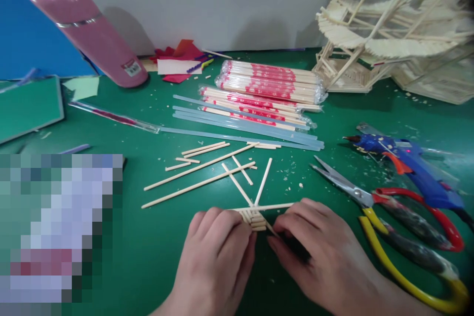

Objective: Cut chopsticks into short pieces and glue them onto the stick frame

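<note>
My left hand (pixel 218 252) is closed on a small frame of wooden sticks (pixel 255 219), with short pieces laid side by side in it. Two sticks rise from the frame in a V, and a longer stick (pixel 274 206) crosses it, running toward my right hand (pixel 314 247). The right thumb and fingers pinch a thin stick (pixel 271 228) at the frame's right side. My fingers hide part of the frame. Loose wooden sticks (pixel 196 186) of different lengths lie just beyond my hands on the green table.
Scissors (pixel 357 195) with red and yellow handles and a blue glue gun (pixel 396 150) lie at right. Light blue glue sticks (pixel 244 126) and wrapped chopsticks (pixel 270 81) lie behind. A stick-built model (pixel 344 69) stands back right, a pink bottle (pixel 92 29) back left. A blurred-out object (pixel 52 227) lies left.
</note>
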A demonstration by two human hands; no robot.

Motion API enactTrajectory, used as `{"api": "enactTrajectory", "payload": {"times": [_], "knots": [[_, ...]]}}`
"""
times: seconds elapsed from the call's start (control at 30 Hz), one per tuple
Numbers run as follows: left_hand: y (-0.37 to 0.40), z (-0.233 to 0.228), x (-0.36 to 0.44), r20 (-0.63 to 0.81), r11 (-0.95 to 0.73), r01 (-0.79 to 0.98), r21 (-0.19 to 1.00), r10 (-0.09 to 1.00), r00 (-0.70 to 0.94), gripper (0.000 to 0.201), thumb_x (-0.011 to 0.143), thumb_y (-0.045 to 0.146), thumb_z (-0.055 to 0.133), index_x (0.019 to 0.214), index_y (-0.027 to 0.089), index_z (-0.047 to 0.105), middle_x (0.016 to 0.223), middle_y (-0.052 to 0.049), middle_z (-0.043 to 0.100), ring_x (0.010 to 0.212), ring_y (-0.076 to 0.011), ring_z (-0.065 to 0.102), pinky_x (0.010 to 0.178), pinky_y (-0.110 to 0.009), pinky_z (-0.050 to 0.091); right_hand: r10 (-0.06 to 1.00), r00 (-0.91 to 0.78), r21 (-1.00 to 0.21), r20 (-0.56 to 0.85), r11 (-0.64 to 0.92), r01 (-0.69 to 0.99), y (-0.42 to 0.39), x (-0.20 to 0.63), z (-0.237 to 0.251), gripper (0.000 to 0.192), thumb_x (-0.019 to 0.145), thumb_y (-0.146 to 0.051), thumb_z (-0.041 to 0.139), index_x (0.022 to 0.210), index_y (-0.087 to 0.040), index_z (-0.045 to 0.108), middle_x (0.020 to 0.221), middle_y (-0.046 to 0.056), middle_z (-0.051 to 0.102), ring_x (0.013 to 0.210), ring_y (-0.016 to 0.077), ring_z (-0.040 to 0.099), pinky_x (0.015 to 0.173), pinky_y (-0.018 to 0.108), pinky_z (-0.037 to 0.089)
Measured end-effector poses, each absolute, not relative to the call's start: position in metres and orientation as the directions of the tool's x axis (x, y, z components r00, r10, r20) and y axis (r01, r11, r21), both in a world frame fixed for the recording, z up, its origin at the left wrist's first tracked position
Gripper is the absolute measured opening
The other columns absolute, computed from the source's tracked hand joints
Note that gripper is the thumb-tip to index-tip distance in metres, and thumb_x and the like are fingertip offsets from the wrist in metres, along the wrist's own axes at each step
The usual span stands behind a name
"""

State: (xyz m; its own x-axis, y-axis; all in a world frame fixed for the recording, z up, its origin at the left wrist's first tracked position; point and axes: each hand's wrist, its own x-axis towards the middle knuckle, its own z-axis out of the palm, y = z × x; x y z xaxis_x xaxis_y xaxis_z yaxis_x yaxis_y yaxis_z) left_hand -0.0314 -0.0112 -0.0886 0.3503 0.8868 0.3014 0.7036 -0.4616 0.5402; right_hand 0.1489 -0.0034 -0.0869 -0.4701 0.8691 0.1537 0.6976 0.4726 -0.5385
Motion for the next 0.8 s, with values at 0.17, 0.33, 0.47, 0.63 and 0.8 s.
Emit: {"api": "enactTrajectory", "payload": {"times": [0.17,0.33,0.47,0.63,0.8], "knots": [[-0.011,-0.0881,-0.0309,0.304,-0.461,0.688,0.56,0.887,0.347,0.012,0.078,0.006,0.052,0.08,0.017,0.057,0.074,-0.002,0.055,0.064,-0.0157,0.044,0.057,-0.031,0.031,0.87,-0.47,-0.538,0.148,0.469,0.701,-0.0042,0.1494,-0.0892,0.003,0.079,-0.019,0.051,0.077,-0.019,0.053,0.07,0.0,0.053,0.068,0.0167,0.045,0.062,0.032,0.036],[-0.0105,-0.0858,-0.0308,0.301,-0.46,0.672,0.581,0.888,0.347,0.012,0.079,0.007,0.051,0.08,0.016,0.058,0.073,-0.003,0.054,0.064,-0.0157,0.043,0.056,-0.031,0.032,0.872,-0.468,-0.535,0.143,0.466,0.704,-0.0052,0.1482,-0.089,0.002,0.079,-0.019,0.051,0.079,-0.02,0.053,0.071,0.0,0.054,0.068,0.0169,0.046,0.063,0.033,0.036],[-0.0096,-0.0854,-0.0306,0.302,-0.46,0.664,0.589,0.888,0.347,0.012,0.078,0.006,0.051,0.079,0.016,0.058,0.072,-0.003,0.054,0.063,-0.0156,0.043,0.056,-0.031,0.032,0.873,-0.461,-0.53,0.16,0.47,0.706,-0.0052,0.1475,-0.0885,0.003,0.079,-0.019,0.051,0.077,-0.02,0.053,0.07,0.0,0.054,0.066,0.0164,0.046,0.06,0.031,0.035],[-0.0097,-0.0851,-0.0302,0.304,-0.458,0.664,0.592,0.889,0.342,0.011,0.078,0.006,0.052,0.078,0.015,0.059,0.071,-0.003,0.055,0.063,-0.0156,0.043,0.055,-0.031,0.032,0.872,-0.462,-0.52,0.164,0.474,0.71,-0.005,0.148,-0.089,0.002,0.079,-0.019,0.052,0.078,-0.02,0.053,0.07,0.0,0.054,0.067,0.0162,0.046,0.061,0.031,0.034],[-0.0091,-0.0841,-0.0292,0.3,-0.453,0.664,0.595,0.891,0.34,0.013,0.079,0.007,0.051,0.076,0.016,0.06,0.069,-0.003,0.055,0.061,-0.0152,0.043,0.053,-0.03,0.033,0.867,-0.469,-0.518,0.17,0.484,0.706,-0.0047,0.1477,-0.0899,0.002,0.079,-0.019,0.051,0.078,-0.02,0.053,0.071,0.0,0.054,0.067,0.0159,0.046,0.062,0.031,0.034]]}}
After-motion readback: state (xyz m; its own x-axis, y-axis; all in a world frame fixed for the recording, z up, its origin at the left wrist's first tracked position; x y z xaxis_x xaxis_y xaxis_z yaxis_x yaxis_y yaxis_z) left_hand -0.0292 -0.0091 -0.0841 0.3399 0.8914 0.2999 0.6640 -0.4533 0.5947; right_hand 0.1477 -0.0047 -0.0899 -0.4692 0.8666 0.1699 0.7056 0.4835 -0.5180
